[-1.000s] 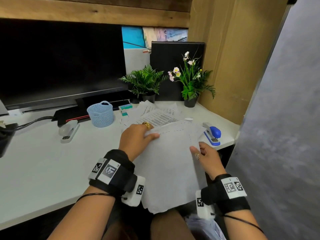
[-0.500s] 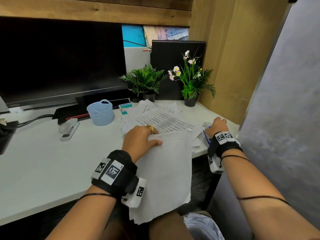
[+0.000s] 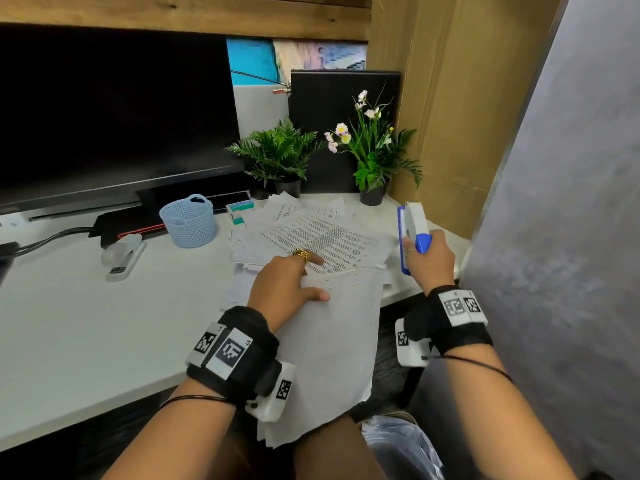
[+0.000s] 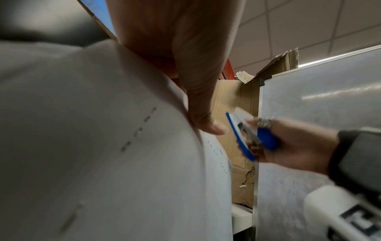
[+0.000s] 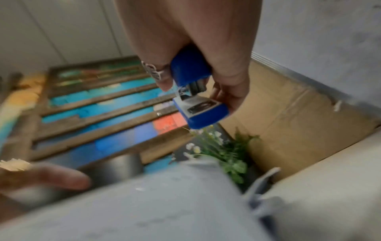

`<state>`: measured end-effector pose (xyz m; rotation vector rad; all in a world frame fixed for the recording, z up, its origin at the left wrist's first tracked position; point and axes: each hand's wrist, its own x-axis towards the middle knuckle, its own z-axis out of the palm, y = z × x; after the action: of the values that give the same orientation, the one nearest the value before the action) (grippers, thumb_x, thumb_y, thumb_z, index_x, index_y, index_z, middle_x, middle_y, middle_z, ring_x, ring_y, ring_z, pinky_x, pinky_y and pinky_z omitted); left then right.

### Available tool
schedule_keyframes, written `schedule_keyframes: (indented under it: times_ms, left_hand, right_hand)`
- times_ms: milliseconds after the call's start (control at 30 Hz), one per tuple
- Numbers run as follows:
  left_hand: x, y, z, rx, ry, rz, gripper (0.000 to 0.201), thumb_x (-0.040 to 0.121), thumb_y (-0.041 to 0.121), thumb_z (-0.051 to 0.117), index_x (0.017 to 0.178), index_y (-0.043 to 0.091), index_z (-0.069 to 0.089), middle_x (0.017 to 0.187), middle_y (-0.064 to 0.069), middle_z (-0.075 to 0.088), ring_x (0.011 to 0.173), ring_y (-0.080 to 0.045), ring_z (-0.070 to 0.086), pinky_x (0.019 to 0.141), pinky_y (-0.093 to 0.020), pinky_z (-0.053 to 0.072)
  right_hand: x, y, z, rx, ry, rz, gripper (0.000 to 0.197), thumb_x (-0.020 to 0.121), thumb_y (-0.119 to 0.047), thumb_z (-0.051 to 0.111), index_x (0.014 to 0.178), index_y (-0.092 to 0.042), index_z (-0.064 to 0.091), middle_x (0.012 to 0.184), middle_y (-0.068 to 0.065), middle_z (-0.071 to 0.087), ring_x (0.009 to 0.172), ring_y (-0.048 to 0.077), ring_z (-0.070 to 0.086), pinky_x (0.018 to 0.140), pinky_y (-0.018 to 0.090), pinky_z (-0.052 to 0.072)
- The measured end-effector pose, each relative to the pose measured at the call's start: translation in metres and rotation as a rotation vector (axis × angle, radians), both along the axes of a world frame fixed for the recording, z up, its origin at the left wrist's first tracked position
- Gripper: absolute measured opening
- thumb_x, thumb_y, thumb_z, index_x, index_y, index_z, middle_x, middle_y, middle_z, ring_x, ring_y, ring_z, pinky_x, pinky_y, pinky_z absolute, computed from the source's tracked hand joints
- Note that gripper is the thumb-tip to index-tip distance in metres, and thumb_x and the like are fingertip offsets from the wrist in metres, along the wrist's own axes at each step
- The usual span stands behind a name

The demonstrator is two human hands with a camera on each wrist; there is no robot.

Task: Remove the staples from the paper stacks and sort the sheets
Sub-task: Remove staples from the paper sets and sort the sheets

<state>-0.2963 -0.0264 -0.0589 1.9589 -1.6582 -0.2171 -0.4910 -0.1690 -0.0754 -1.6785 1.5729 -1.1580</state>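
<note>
My left hand (image 3: 294, 282) pinches the top edge of a stapled paper stack (image 3: 332, 348), thumb on top; the stack hangs over the desk's front edge toward my lap. In the left wrist view the thumb (image 4: 204, 117) presses on the stack (image 4: 103, 146). My right hand (image 3: 429, 258) grips a blue and white stapler (image 3: 410, 233) and holds it upright above the desk's right corner. The right wrist view shows the stapler (image 5: 195, 97) held between fingers and thumb. More printed sheets (image 3: 318, 237) lie spread on the desk beyond my left hand.
A white desk (image 3: 86, 323) carries a grey stapler (image 3: 123, 254), a light blue mesh basket (image 3: 188, 220), a small green box (image 3: 239, 211), two potted plants (image 3: 280, 157) and a dark monitor (image 3: 114, 116). A grey partition (image 3: 561, 237) stands on the right.
My right hand let go of the stack, reached to the desk's right corner and lifted the blue stapler. The left hand kept hold of the stack, which dropped lower.
</note>
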Motion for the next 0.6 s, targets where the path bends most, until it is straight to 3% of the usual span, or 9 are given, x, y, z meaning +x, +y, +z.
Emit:
schedule_keyframes:
  times_ms: [67, 133, 233, 333, 433, 500, 600]
  left_hand:
    - [-0.001, -0.001, -0.004, -0.003, 0.042, -0.008, 0.062, 0.069, 0.035, 0.081, 0.122, 0.029, 0.049, 0.08, 0.003, 0.055, 0.081, -0.013, 0.053, 0.069, -0.021, 0.039]
    - [-0.002, -0.002, -0.007, -0.028, 0.115, -0.028, 0.069, 0.064, 0.03, 0.085, 0.119, 0.028, 0.044, 0.071, 0.003, 0.053, 0.072, -0.011, 0.052, 0.061, -0.012, 0.035]
    - [-0.001, -0.003, -0.012, -0.067, 0.199, -0.059, 0.075, 0.057, 0.023, 0.089, 0.111, 0.028, 0.037, 0.063, 0.0, 0.052, 0.059, -0.008, 0.049, 0.055, -0.011, 0.036]
    - [0.0, 0.0, -0.016, -0.079, 0.183, -0.068, 0.075, 0.055, 0.027, 0.09, 0.107, 0.03, 0.036, 0.064, -0.004, 0.055, 0.058, -0.01, 0.051, 0.055, -0.014, 0.037]
    - [-0.002, 0.005, -0.015, -0.098, 0.158, -0.063, 0.078, 0.055, 0.033, 0.089, 0.108, 0.034, 0.032, 0.065, -0.002, 0.059, 0.061, -0.012, 0.056, 0.054, -0.016, 0.036]
    - [-0.002, 0.006, -0.012, -0.11, 0.178, -0.059, 0.077, 0.054, 0.034, 0.089, 0.107, 0.034, 0.033, 0.069, -0.001, 0.062, 0.063, -0.011, 0.058, 0.055, -0.016, 0.038]
    - [-0.005, 0.007, -0.008, -0.107, 0.166, -0.073, 0.073, 0.054, 0.038, 0.088, 0.105, 0.034, 0.037, 0.067, 0.001, 0.063, 0.063, -0.008, 0.057, 0.054, -0.017, 0.039]
  right_hand:
    - [0.003, 0.026, 0.011, -0.094, -0.211, 0.105, 0.032, 0.093, -0.031, 0.055, 0.114, -0.01, 0.043, 0.106, 0.009, 0.055, 0.091, 0.022, 0.055, 0.07, 0.023, 0.047]
    - [0.009, 0.049, 0.021, -0.064, -0.445, 0.279, 0.033, 0.093, -0.022, 0.057, 0.121, -0.016, 0.04, 0.113, 0.004, 0.055, 0.098, 0.016, 0.056, 0.077, 0.018, 0.05]
    - [0.02, 0.073, 0.022, 0.14, -0.686, 0.511, 0.04, 0.088, -0.004, 0.059, 0.124, -0.015, 0.045, 0.115, 0.006, 0.059, 0.103, 0.017, 0.06, 0.089, 0.032, 0.052]
    - [0.029, 0.088, 0.014, 0.189, -0.623, 0.545, 0.035, 0.086, -0.001, 0.06, 0.115, -0.017, 0.049, 0.114, 0.008, 0.06, 0.109, 0.024, 0.059, 0.087, 0.038, 0.053]
    - [0.027, 0.091, 0.008, 0.149, -0.408, 0.634, 0.034, 0.084, -0.003, 0.064, 0.109, -0.02, 0.05, 0.109, 0.004, 0.06, 0.107, 0.021, 0.057, 0.086, 0.03, 0.052]
    - [0.027, 0.09, 0.006, 0.094, -0.191, 0.7, 0.04, 0.08, -0.008, 0.069, 0.113, -0.02, 0.05, 0.11, 0.007, 0.06, 0.104, 0.02, 0.057, 0.088, 0.03, 0.051]
    - [0.035, 0.091, -0.002, -0.009, -0.079, 0.639, 0.045, 0.079, -0.003, 0.068, 0.12, -0.009, 0.05, 0.109, 0.011, 0.058, 0.102, 0.021, 0.056, 0.083, 0.028, 0.051]
